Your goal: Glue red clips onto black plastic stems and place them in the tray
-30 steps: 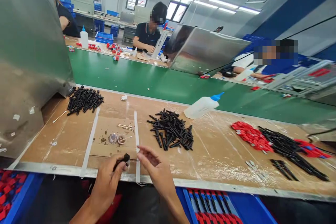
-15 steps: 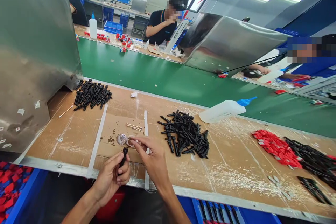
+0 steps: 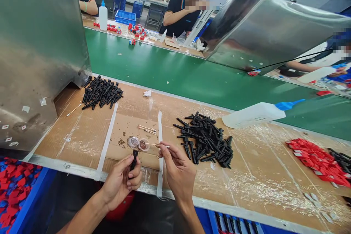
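Observation:
My left hand [image 3: 122, 179] is closed around a black plastic part [image 3: 134, 161], its squarish head pointing up. Between thumb and fingers, my right hand [image 3: 178, 168] pinches a cotton swab [image 3: 153, 144] whose far tip reaches into a small round clear dish [image 3: 143, 145] with brownish content. Beside that dish lies a second round clear piece [image 3: 132, 141]. Both rest on a cardboard sheet [image 3: 117, 155] marked with brown spots. A few used swabs [image 3: 147, 129] lie just behind the dishes.
Black part piles lie at left [image 3: 102, 93] and right [image 3: 204, 139]. A squeeze bottle [image 3: 255, 114] lies tilted by the green belt [image 3: 164, 76]. Red pieces [image 3: 315, 159] are at far right. A metal panel [image 3: 41, 58] stands left. A person [image 3: 179, 14] sits across; bins sit below the edge.
My right hand has moved right, away from my left hand, and the swab now shows plainly over the dish. My left hand keeps hold of the black part. The view has shifted.

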The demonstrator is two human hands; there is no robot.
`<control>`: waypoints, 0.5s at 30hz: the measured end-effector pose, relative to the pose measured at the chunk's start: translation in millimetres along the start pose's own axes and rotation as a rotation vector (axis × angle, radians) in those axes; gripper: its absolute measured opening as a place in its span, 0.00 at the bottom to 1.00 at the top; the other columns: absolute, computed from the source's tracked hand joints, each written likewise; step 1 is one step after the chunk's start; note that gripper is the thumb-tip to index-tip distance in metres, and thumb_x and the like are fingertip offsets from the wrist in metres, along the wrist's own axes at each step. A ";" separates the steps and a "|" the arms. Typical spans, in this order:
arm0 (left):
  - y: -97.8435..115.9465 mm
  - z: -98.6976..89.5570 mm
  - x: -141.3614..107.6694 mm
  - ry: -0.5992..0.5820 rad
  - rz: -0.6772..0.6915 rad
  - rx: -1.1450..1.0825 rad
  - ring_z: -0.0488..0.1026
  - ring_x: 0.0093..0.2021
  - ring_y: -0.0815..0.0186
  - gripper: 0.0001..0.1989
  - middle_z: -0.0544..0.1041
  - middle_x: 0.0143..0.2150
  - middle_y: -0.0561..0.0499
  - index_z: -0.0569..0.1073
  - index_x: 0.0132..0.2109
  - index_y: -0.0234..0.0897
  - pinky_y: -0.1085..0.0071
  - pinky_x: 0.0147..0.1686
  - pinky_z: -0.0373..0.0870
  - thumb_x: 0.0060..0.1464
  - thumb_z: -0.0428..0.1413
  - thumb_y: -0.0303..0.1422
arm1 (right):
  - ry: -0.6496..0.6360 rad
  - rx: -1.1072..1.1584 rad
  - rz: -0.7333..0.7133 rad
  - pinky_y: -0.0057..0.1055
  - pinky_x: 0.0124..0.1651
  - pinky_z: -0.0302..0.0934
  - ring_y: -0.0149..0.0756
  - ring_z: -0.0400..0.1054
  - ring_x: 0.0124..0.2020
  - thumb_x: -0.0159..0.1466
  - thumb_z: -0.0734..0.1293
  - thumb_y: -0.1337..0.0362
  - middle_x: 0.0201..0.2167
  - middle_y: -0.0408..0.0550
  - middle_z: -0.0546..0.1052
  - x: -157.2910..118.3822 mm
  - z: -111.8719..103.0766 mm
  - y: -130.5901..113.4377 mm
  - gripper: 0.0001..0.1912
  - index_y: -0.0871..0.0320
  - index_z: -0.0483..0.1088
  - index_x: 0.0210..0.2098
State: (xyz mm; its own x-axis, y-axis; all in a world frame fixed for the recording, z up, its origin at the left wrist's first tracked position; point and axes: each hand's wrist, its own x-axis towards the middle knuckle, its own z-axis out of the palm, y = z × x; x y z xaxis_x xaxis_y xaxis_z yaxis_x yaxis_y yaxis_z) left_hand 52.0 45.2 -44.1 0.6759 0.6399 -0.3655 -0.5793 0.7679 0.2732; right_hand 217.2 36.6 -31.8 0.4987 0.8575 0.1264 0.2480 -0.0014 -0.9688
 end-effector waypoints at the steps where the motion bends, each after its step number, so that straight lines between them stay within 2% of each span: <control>1: 0.1 0.1 0.2 0.002 0.002 -0.004 0.46 0.19 0.77 0.11 0.54 0.22 0.60 0.68 0.40 0.32 0.76 0.21 0.43 0.64 0.49 0.37 | 0.002 0.002 0.003 0.31 0.36 0.73 0.37 0.76 0.32 0.61 0.70 0.58 0.33 0.49 0.82 -0.5 0.1 -0.9 0.11 0.57 0.78 0.40; 9: -0.5 0.1 0.7 0.010 -0.010 -0.037 0.46 0.19 0.77 0.11 0.54 0.22 0.60 0.69 0.40 0.32 0.77 0.21 0.43 0.63 0.52 0.37 | 0.023 0.010 -0.004 0.31 0.34 0.73 0.36 0.76 0.30 0.61 0.70 0.59 0.33 0.50 0.82 -5.6 0.9 -4.2 0.10 0.59 0.78 0.39; 15: -0.7 -0.3 -0.9 0.018 -0.005 -0.049 0.47 0.19 0.76 0.12 0.54 0.22 0.59 0.69 0.40 0.31 0.77 0.21 0.44 0.64 0.49 0.37 | -0.017 0.013 -0.060 0.28 0.32 0.72 0.34 0.75 0.28 0.62 0.70 0.63 0.32 0.47 0.82 -17.6 0.5 -11.4 0.07 0.57 0.78 0.39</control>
State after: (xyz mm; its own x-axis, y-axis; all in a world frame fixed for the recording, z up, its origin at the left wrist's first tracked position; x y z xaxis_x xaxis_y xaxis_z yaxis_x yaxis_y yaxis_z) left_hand 51.6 44.1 -44.2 0.6708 0.6353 -0.3826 -0.5981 0.7685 0.2276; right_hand 205.2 21.8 -23.0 0.4692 0.8645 0.1805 0.2663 0.0564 -0.9622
